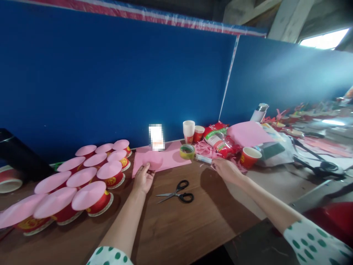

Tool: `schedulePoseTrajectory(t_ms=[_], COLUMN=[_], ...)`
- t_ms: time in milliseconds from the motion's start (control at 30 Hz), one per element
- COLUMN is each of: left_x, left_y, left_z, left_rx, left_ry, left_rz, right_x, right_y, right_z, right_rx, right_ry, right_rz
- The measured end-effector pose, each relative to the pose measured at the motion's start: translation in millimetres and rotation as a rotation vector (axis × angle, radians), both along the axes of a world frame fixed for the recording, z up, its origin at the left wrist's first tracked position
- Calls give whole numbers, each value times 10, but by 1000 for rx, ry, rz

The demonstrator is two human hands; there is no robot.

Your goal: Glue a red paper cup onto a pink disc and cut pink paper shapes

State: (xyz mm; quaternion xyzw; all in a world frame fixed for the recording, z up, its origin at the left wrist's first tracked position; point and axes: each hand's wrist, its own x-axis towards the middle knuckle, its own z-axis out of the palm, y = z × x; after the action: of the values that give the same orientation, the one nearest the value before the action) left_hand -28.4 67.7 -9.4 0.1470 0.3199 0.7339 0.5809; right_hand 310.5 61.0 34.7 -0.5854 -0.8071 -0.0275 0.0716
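In the head view my left hand pinches the near edge of a round pink paper piece, held over a pink paper sheet. My right hand is closed around the end of a slim white tube, whose exact kind I cannot make out. Between my forearms lie black-handled scissors, blades apart and pointing left. A roll of tape rests on the sheet's right end. On the left, upside-down red paper cups stand in rows, topped with pink paper cones.
Stacked paper cups, pink paper strips and a red plastic packet sit at the back right. An upright red cup stands beyond my right hand. A blue partition rises behind the brown table.
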Motion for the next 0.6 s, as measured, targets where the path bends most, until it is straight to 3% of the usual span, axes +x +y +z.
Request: schedulePoseTrajectory(t_ms=[100,267,367,600], left_x=[2,3,-2,-2], left_y=[1,-1,-7,-25], left_z=[-2,-20,-30,-21], left_rx=[2,17,22,17], left_ry=[-14,4,21,42], left_rz=[4,0,-5,-21], right_x=[-195,-752,-997,-1057], right_y=[-109,-471,-637,-656], right_z=[56,71,29,-39], right_rx=[45,-36,-100,-139], right_ry=[120,196,177,74], right_rz=[56,440,577,559])
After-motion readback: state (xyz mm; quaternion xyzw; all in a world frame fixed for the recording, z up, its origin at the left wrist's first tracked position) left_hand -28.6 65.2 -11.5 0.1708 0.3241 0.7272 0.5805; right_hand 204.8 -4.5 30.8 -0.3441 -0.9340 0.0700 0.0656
